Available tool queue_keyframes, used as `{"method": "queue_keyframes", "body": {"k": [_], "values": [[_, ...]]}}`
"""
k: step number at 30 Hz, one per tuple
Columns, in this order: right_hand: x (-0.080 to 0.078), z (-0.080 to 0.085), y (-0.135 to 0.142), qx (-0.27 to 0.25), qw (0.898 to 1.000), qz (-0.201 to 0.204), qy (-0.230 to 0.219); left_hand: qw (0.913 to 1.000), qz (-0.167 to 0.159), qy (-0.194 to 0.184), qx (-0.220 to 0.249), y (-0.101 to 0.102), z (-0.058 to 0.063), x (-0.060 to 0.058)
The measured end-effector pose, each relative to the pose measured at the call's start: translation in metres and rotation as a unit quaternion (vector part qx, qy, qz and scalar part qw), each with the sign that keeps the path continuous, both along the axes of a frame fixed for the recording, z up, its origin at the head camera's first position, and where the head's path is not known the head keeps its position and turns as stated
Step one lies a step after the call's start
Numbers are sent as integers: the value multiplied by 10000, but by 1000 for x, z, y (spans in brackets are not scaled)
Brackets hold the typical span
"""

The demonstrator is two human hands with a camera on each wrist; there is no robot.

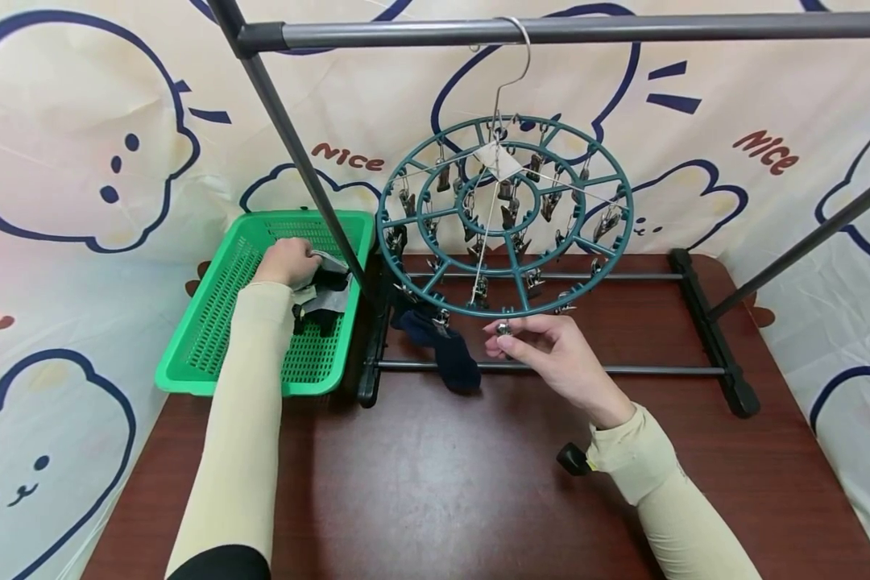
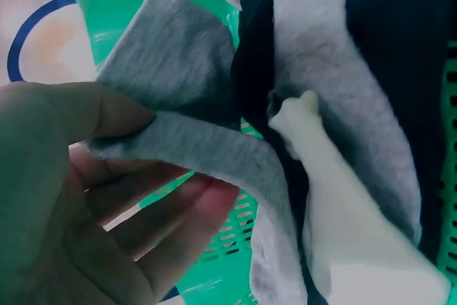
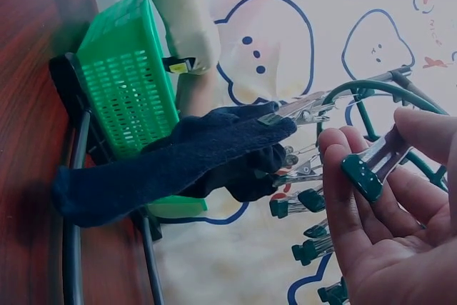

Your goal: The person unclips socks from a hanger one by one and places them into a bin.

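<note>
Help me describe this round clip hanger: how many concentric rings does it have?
3: the outer ring at the rim, the middle ring inside it, and the inner ring around the centre. No ring looks hidden.

Could not see the fingertips of the left hand (image 1: 286, 262) in the head view, turned away behind the knuckles. In the left wrist view, lost part of one finger beneath the grey cloth (image 2: 214, 146), and could not identify the smooth pale piece (image 2: 364, 241), cut by the bottom edge. Saw the clip (image 1: 503, 329) in the right hand (image 1: 554, 346) mostly covered from above; even up close, could not make out the pale specks (image 3: 365, 178) on it. Glimpsed the basket (image 1: 217, 310) only in part behind the left forearm (image 1: 250, 387) and a rack post (image 1: 288, 129). Could not follow the dark blue sock (image 1: 457, 358) to its top, hidden under the round hanger (image 1: 513, 262), nor the top bar (image 1: 623, 30) past the right edge.
</note>
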State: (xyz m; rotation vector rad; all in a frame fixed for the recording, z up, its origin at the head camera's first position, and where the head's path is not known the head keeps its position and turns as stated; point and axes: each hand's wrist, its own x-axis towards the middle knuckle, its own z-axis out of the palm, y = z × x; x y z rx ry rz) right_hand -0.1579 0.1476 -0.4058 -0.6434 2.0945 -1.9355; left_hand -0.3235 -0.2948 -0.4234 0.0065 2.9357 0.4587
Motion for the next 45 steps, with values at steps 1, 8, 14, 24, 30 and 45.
{"method": "queue_keyframes", "body": {"k": [1,8,14,24,30,45], "values": [[0,0,0,-15,10000,-6,-9,9999,-68,-69,27,0,-1,0],[2,0,-1,-34,9999,38,-105,9985,-243,-492,87,-1,-6,4],[1,1,0,33,10000,9,1,9965,-369,-744,124,0,-9,4],[-1,2,1,-6,10000,32,-5,9899,-748,-1206,-73,2,-8,4],[-1,2,1,34,10000,35,-4,9853,-823,-1492,-149,3,-8,3],[-1,1,2,12,10000,52,-48,9790,-1023,-1760,-103,8,-3,8]]}}
